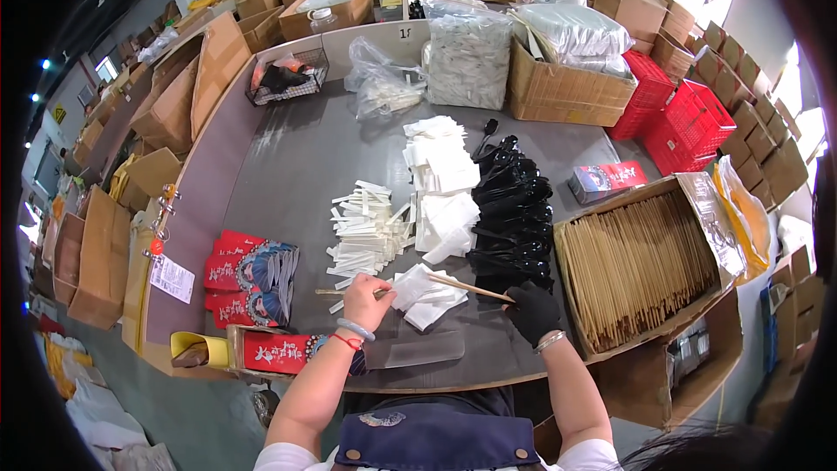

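Note:
My right hand (534, 312), in a black fingerless glove, is closed on wooden chopsticks (471, 287) that slant up to the left. My left hand (366, 303), bare with a bracelet at the wrist, pinches a thin wooden stick (328, 291); its fingers partly hide it. Between the hands lie white napkin packets (426, 303), which the chopsticks' far end overlaps. Beyond them are a pile of small white paper slips (370, 225), more white packets (446, 220) and a long row of black plastic spoons (513, 216). A clear plastic sleeve (418, 351) lies near the table edge.
An open carton of wooden chopsticks (645, 266) stands at the right. Red printed pouches (248, 272) lie at the left, above a small box of them (270, 351). A wire basket (288, 77), a plastic bag (384, 78) and a large carton (567, 87) line the back.

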Motion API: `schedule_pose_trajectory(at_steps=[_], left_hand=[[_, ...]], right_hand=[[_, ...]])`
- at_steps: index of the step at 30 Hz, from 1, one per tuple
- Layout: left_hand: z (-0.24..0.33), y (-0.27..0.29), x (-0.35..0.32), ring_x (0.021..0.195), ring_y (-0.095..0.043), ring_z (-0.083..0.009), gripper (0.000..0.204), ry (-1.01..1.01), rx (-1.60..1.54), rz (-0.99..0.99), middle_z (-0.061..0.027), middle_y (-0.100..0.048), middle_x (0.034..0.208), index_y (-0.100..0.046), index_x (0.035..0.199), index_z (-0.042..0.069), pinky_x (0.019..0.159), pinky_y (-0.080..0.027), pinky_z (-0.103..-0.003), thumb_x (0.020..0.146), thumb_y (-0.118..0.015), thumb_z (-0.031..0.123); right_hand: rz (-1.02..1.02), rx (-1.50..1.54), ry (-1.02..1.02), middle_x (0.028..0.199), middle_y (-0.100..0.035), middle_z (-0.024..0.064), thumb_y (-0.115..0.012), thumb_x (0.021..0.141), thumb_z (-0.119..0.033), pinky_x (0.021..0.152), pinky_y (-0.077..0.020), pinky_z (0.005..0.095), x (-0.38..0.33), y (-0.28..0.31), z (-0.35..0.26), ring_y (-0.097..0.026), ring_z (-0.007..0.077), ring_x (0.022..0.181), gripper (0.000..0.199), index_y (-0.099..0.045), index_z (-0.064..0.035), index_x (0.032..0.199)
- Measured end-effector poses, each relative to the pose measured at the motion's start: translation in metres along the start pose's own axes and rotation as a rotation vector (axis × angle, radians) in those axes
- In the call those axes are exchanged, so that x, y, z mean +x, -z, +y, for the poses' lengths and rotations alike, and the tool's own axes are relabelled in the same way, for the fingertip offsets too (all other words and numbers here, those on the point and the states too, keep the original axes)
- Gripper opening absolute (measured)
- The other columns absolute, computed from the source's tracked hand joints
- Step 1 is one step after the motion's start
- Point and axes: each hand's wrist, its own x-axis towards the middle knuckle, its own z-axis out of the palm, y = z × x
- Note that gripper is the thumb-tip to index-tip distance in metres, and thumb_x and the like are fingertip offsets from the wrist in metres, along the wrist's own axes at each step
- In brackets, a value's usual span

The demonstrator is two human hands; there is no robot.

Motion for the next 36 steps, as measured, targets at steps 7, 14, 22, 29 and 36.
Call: schedule_pose_trajectory(at_steps=[7,14,22,29,36], left_hand=[[0.002,0.041,-0.016,0.069,-0.062,-0.0068,0.014,0.357,-0.429,-0.205,-0.0032,-0.069,0.078,-0.068,0.084,-0.001,0.063,-0.050,-0.023,0.079,-0.075,0.010],[0.027,0.051,-0.059,0.085,-0.056,-0.0246,0.026,-0.254,0.168,-0.374,-0.0005,-0.064,0.086,-0.071,0.089,0.016,0.072,-0.046,-0.040,0.065,-0.078,0.022],[0.040,0.051,-0.122,0.097,-0.053,-0.0214,0.048,-0.341,0.342,-0.387,0.0031,-0.060,0.111,-0.066,0.107,0.015,0.080,-0.041,-0.039,0.062,-0.079,0.025],[0.017,0.086,-0.121,0.109,-0.049,-0.0268,0.055,-0.266,0.251,-0.226,-0.0032,-0.057,0.121,-0.064,0.111,0.011,0.092,-0.038,-0.045,0.062,-0.079,0.030],[-0.011,0.098,-0.108,0.120,-0.043,-0.0345,0.076,-0.174,0.314,-0.314,-0.0118,-0.050,0.129,-0.057,0.121,0.008,0.102,-0.031,-0.055,0.056,-0.084,0.037]], right_hand=[[0.109,-0.032,0.051,0.083,-0.061,0.0070,-0.071,0.077,-0.021,0.067,-0.0487,0.0405,0.000,0.005,-0.002,-0.062,0.0287,0.080,0.012,-0.071,-0.0147,0.088],[0.036,0.196,0.089,0.082,-0.062,0.0108,-0.067,0.079,-0.019,0.067,-0.0492,0.0412,0.006,0.038,-0.045,-0.062,0.0313,0.077,0.013,-0.071,-0.0142,0.091],[-0.437,0.177,0.342,0.088,-0.066,0.0104,-0.063,0.083,-0.034,0.072,-0.0504,0.0431,0.005,-0.053,-0.117,-0.064,0.0312,0.082,0.023,-0.070,-0.0144,0.092],[-0.185,0.231,0.283,0.085,-0.061,0.0089,-0.065,0.084,-0.035,0.065,-0.0489,0.0434,-0.015,-0.052,-0.100,-0.062,0.0289,0.079,0.029,-0.067,-0.0253,0.111],[-0.275,-0.056,0.414,0.080,-0.059,0.0073,-0.064,0.084,-0.026,0.061,-0.0488,0.0415,-0.043,-0.041,-0.057,-0.061,0.0282,0.072,0.037,-0.062,-0.0288,0.121]])
